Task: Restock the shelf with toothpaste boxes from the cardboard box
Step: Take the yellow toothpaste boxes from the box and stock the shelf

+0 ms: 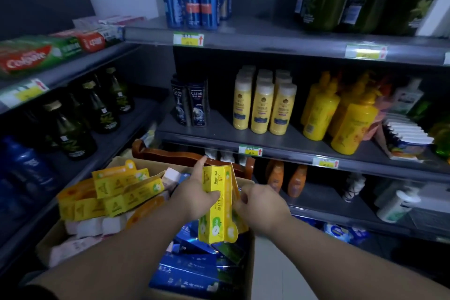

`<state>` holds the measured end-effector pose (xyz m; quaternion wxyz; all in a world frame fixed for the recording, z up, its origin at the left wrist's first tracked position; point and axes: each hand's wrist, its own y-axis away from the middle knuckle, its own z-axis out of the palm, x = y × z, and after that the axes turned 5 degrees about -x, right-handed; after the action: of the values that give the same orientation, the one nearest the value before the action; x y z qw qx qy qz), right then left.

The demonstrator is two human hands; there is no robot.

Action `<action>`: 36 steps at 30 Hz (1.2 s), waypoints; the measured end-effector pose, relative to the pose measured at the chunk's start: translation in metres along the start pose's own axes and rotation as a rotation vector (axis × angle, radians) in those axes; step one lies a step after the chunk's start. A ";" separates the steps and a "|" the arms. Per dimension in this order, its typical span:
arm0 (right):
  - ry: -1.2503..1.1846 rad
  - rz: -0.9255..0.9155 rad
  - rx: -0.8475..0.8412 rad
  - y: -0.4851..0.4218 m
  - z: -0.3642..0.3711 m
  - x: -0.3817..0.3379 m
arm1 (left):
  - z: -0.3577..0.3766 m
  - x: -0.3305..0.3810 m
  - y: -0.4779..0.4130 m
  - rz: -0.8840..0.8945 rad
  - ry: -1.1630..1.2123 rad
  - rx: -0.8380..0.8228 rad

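Head camera looks down at a shop corner. On the far left, Colgate toothpaste boxes (29, 58) lie flat on the upper left shelf (73, 73), with dark green bottles (80, 119) on the level below.

Lower down, the open cardboard box (45, 248) holds a loose heap of yellow toothpaste boxes (121, 190) on its left side and blue toothpaste boxes (190, 270) nearer the person.

Above the carton's middle, the left hand (192, 192) grips an upright yellow toothpaste box (216, 204): the thumb is across its front and the index finger points up along its top corner. At least one more yellow box seems to be stacked behind it.

Just to the right, the right hand (260, 204) has its fingers curled against the bundle's right edge and appears to pinch it.

Further right, yellow bottles (263, 107) stand on the middle shelf.

The step in hand looks like gathering: picked boxes are lifted clear of the carton, not yet shelved.

The next move probably calls for squaring the bundle between both hands, then carrying it up and left to where toothpaste already lies. There it should go down flat beside the Colgate row without nudging those boxes off the edge.
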<state>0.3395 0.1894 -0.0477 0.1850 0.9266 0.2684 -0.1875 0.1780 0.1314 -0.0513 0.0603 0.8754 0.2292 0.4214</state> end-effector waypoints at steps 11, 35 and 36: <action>0.080 -0.306 0.190 0.012 -0.011 -0.134 | -0.119 -0.033 0.122 0.081 -0.056 0.408; -0.119 -1.321 0.035 0.425 0.189 -0.623 | -0.232 -0.264 0.799 -0.411 0.024 1.539; -0.123 -1.352 0.012 0.442 0.196 -0.637 | -0.229 -0.264 0.819 -0.417 0.021 1.574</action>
<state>0.0412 -0.5186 0.1754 0.0370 0.5435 0.7769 -0.3157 0.1472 -0.7352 0.1514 -0.4974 0.5966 0.6172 0.1251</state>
